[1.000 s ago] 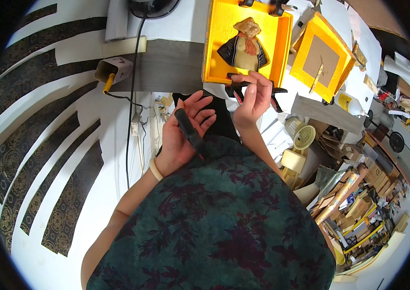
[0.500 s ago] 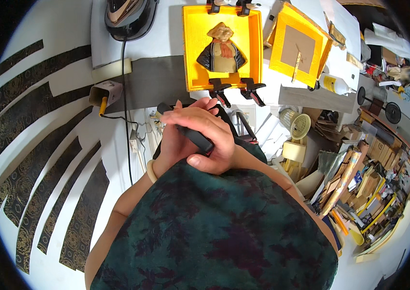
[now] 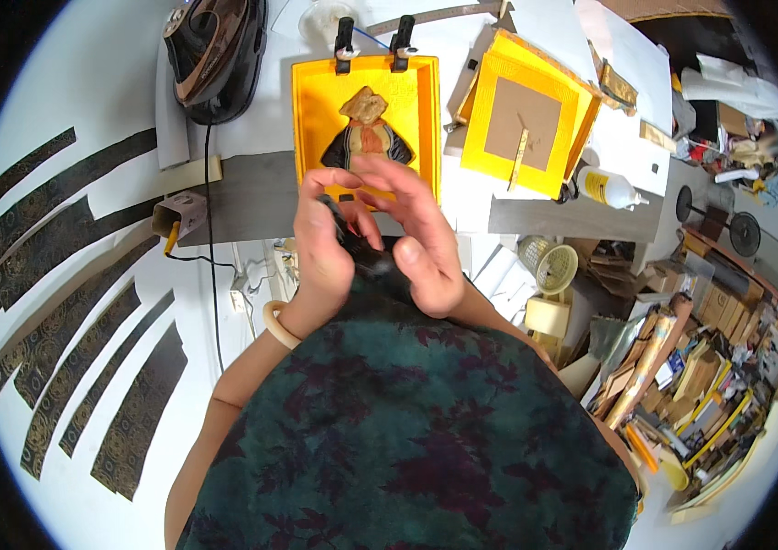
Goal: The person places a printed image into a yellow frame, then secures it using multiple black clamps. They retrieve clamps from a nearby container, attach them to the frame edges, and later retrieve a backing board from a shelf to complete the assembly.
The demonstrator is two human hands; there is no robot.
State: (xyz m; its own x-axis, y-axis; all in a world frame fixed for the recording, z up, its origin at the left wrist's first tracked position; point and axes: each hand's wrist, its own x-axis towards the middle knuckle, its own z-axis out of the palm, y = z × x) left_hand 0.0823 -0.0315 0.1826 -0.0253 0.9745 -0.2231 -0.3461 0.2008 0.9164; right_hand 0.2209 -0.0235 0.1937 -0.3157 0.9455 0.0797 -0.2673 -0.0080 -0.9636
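Observation:
My left hand (image 3: 320, 252), with a pale bangle on its wrist, is closed around a dark, elongated object (image 3: 345, 229), blurred and partly hidden by fingers. Facing it, my right hand (image 3: 426, 247) has its fingers curved and apart, arched over the object without a visible grip on it. Beyond the hands lies a shallow yellow box frame (image 3: 304, 105). Inside it sits a small robed figure (image 3: 372, 137) with a tan top and black sides, its lower part covered by my fingers. Two black clamps (image 3: 344, 53) grip the far rim.
An iron (image 3: 215, 60) stands at the far left, its cord trailing nearer. Right of the box is another yellow frame (image 3: 481, 137) with a brown panel, beside a white glue bottle (image 3: 607, 188). Patterned dark strips (image 3: 140, 412) lie left; a woven basket (image 3: 549, 264) stands right.
My hands have parted from their clasp around the dark object, the right palm lifting off it. The view has shifted, so the box appears lower and further left, its near edge behind my hands.

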